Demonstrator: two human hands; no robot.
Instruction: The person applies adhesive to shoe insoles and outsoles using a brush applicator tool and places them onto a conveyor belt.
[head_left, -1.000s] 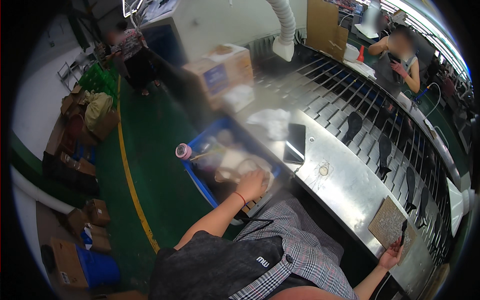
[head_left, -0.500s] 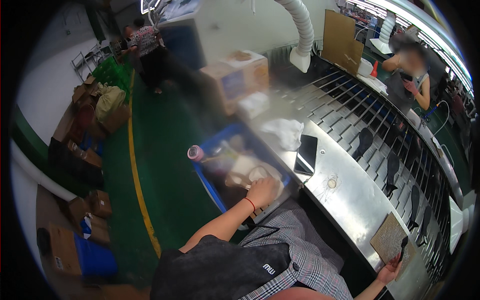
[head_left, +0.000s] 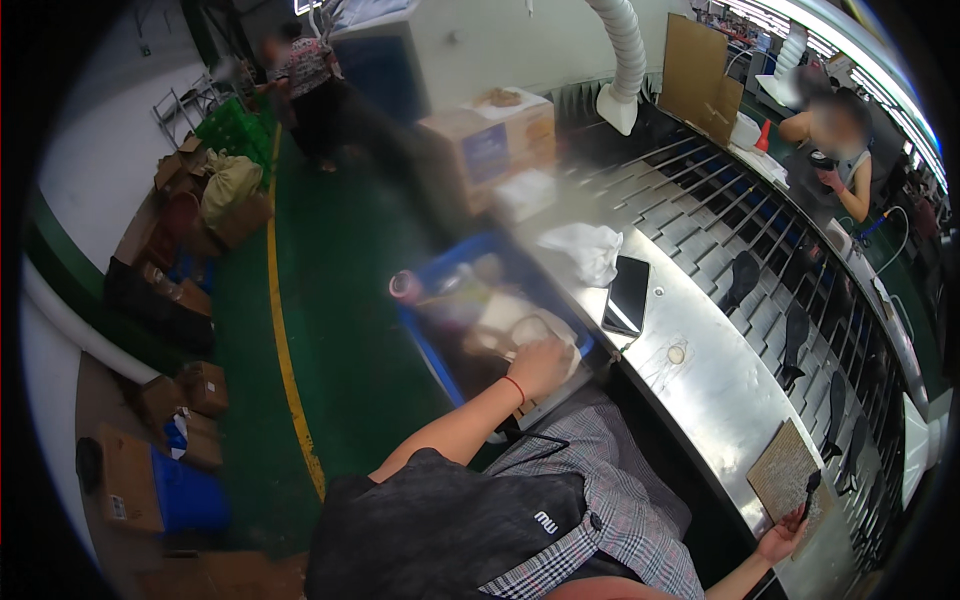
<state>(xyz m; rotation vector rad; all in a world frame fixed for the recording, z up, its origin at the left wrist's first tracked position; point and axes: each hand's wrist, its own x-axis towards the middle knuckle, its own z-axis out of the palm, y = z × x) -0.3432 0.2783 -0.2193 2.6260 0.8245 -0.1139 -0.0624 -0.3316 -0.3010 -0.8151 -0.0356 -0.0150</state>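
A dark tool [head_left: 812, 484] is at the near right over a tan board [head_left: 782, 464], held in the half-closed right hand [head_left: 782, 537]; the left hand [head_left: 542, 366], partly curled, reaches into a blue bin [head_left: 426, 350], its grip I cannot tell; a phone [head_left: 627, 296] lies farther off on the metal table [head_left: 722, 405].

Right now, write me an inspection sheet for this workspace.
Surface: metal bench, bearing a brown mat.
Job's things: slim black object; pale contents, partly blurred, in a blue bin; black sole-shaped pieces on the slatted conveyor.
Clutter: phone and crumpled white material on the bench; pink-topped item at the bin's edge.
Hands: right hand holds the black object; left hand is at the pale contents, grip unclear.
Cables: thin pale line looping beyond the conveyor.
Surroundings: green floor, yellow line, co-worker across the conveyor.
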